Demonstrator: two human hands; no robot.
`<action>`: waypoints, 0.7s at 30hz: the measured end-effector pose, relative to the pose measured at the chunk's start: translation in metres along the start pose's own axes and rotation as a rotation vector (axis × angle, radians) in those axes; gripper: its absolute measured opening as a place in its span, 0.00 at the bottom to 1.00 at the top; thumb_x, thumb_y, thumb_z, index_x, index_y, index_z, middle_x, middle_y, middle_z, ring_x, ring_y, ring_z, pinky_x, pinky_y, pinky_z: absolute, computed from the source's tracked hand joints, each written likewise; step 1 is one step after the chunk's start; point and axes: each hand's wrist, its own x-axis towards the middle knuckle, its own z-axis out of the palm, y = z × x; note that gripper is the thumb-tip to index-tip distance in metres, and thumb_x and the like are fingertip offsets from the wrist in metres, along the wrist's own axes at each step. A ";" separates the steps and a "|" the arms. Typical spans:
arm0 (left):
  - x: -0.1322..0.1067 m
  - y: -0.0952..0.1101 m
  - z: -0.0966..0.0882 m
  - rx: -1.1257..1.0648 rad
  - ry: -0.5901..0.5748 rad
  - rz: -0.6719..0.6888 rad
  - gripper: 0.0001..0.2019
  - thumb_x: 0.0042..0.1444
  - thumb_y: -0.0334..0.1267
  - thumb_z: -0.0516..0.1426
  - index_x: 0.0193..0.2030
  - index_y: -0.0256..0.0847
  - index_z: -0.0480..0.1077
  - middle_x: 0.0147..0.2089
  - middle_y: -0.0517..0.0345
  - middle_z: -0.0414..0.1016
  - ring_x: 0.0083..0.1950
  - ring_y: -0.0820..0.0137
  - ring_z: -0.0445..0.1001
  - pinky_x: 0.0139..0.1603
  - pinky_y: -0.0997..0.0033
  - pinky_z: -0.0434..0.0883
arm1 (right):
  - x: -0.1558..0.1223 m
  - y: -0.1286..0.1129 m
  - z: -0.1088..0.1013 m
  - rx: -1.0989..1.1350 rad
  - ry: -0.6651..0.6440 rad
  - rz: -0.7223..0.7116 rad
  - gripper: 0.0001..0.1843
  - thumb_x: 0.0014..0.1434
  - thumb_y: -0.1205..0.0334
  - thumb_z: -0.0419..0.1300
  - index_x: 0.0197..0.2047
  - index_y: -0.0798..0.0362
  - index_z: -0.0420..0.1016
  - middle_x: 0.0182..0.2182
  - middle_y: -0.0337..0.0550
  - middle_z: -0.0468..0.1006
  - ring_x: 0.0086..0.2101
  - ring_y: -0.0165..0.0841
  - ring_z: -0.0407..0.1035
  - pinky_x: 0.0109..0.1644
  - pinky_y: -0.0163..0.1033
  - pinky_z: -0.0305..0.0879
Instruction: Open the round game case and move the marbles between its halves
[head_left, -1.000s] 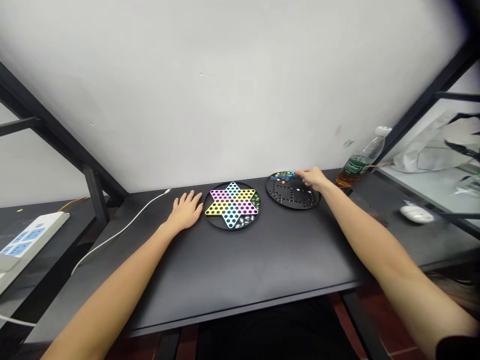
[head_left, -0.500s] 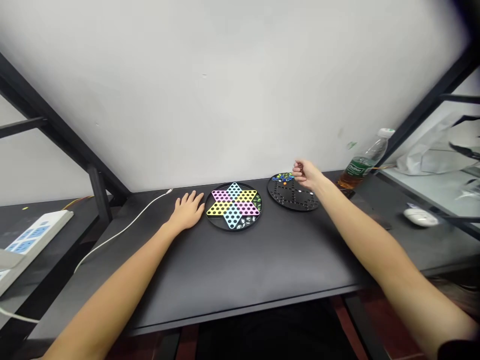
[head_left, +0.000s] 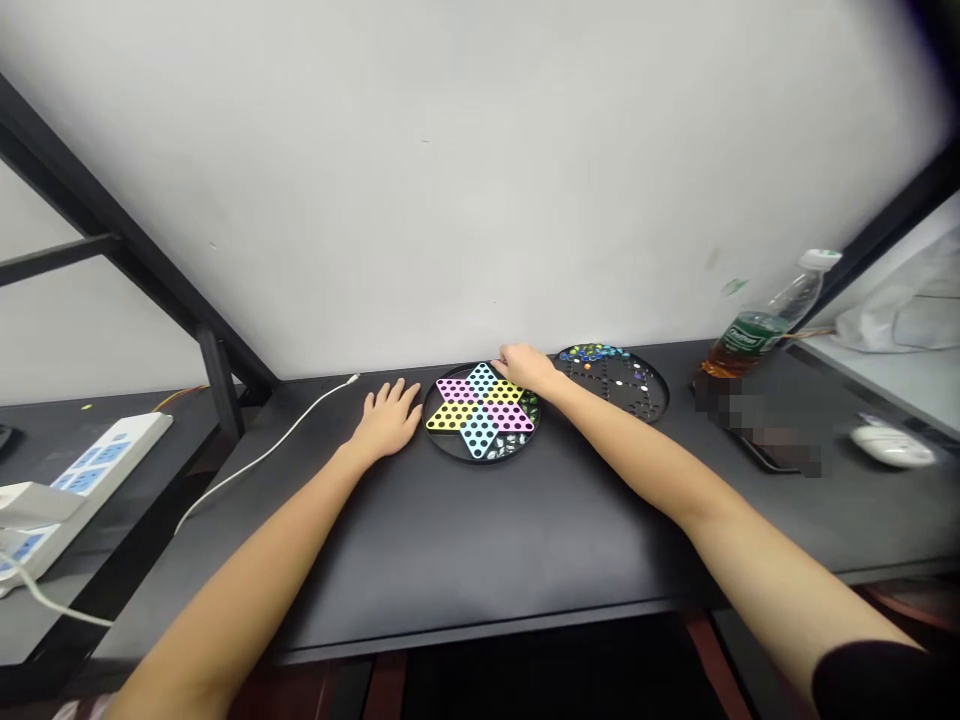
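Note:
A round black Chinese checkers board with a pink, yellow and blue star full of holes lies near the wall. Green marbles and clear ones sit in its right-hand side compartments. My left hand rests flat on the table just left of the board, fingers spread. Over the board's upper right edge is my right hand, its fingers curled together; whatever they hold is hidden. Behind that wrist lies a second round black tray, partly covered by my forearm, with blue and yellow marbles along its far rim.
A bottle of amber drink stands at the right, with a dark, pixelated phone-like object and a white mouse nearby. On the left are a white cable and a power strip. The wall rises right behind the table.
My right hand has moved left, from above the second tray to the star board's upper right edge. My left hand stays flat on the table. The view has shifted slightly.

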 end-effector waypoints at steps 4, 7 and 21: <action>0.000 0.000 0.000 -0.009 0.001 0.004 0.30 0.70 0.50 0.39 0.75 0.44 0.52 0.77 0.46 0.49 0.76 0.48 0.48 0.72 0.40 0.51 | -0.003 0.002 -0.001 -0.007 -0.004 -0.049 0.21 0.69 0.45 0.52 0.47 0.54 0.76 0.41 0.56 0.80 0.40 0.45 0.74 0.41 0.42 0.65; 0.000 0.000 -0.001 -0.013 -0.003 0.005 0.29 0.70 0.49 0.39 0.75 0.43 0.53 0.77 0.46 0.49 0.76 0.47 0.48 0.72 0.40 0.50 | -0.004 -0.002 -0.003 -0.012 -0.012 -0.072 0.23 0.69 0.44 0.52 0.45 0.54 0.77 0.40 0.55 0.80 0.40 0.43 0.74 0.41 0.40 0.65; -0.001 0.001 -0.002 -0.010 -0.004 -0.002 0.29 0.70 0.49 0.39 0.74 0.43 0.53 0.77 0.46 0.49 0.76 0.48 0.49 0.71 0.41 0.51 | 0.005 -0.012 -0.001 -0.078 0.013 -0.156 0.22 0.71 0.48 0.49 0.46 0.55 0.77 0.46 0.56 0.77 0.41 0.41 0.73 0.43 0.40 0.66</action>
